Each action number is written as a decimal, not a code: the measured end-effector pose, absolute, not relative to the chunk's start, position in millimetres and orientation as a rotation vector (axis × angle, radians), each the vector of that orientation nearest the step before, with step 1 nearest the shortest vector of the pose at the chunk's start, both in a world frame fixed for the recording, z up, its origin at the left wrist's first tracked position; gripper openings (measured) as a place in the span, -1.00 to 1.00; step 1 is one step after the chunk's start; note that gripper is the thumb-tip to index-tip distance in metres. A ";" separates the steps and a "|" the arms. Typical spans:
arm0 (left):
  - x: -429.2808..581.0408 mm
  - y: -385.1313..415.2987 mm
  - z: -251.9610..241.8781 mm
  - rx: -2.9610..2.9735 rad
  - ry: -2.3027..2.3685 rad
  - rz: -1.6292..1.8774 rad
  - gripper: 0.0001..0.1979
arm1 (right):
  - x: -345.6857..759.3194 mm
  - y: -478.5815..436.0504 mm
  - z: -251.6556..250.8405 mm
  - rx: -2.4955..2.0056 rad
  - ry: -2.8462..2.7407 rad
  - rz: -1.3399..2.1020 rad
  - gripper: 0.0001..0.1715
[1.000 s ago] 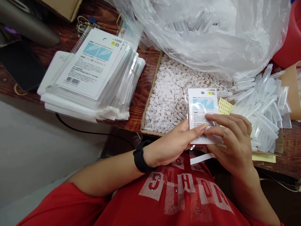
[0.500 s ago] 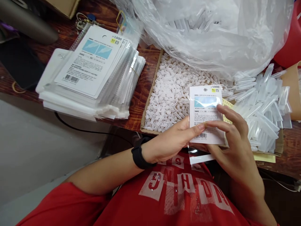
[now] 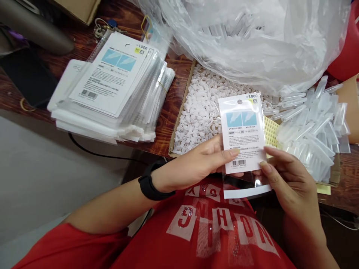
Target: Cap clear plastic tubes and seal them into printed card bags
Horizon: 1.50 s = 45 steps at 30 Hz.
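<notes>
A clear plastic bag with a white strip along its lower edge holds a printed product card; the card's barcode and blue pictures face up. My left hand grips the bag at its left side, thumb on the card and fingers beneath. At the lower right edge, my right hand pinches the bag between thumb and fingers. Both hands hold it above the front edge of a shallow cardboard tray, which carries many small white plastic pieces.
To the left lies a stack of bagged cards. Translucent plastic tubes are piled at the right, beside a yellow sticker sheet. A large plastic bag of similar tubes stands behind. Keys and a black flat object lie far left.
My right hand has moved off the card's face, down to the bag's lower right edge. The bag has tilted slightly and its lower flap now shows more fully.
</notes>
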State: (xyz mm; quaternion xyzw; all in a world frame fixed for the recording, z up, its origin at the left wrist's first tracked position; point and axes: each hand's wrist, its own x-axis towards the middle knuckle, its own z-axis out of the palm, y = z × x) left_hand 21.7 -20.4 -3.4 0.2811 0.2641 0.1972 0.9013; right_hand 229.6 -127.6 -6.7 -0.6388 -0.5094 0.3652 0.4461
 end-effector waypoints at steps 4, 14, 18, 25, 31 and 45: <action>25.9 -24.7 -8.2 0.647 0.664 0.493 -0.18 | 233.7 -131.9 -9.1 -1.624 -1.236 0.845 -0.71; 19.7 -19.9 -8.9 0.699 0.602 0.480 -0.30 | 235.1 -124.4 -16.7 -1.565 -1.300 0.860 -0.66; 14.1 -12.5 -9.5 0.684 0.592 0.367 -0.53 | 240.9 -121.8 -17.1 -1.627 -1.372 0.818 -0.70; 20.7 -9.7 -5.6 0.827 0.680 0.464 -0.63 | 235.9 -109.6 -2.9 -1.482 -2.015 0.154 -0.73; 30.8 -9.8 5.6 0.971 0.668 0.456 -0.58 | 219.0 -95.6 11.2 -1.349 -2.392 0.033 -0.84; 17.2 13.9 -1.5 0.960 0.867 0.495 -0.61 | 268.1 -96.9 54.4 -1.125 -1.913 0.977 -0.85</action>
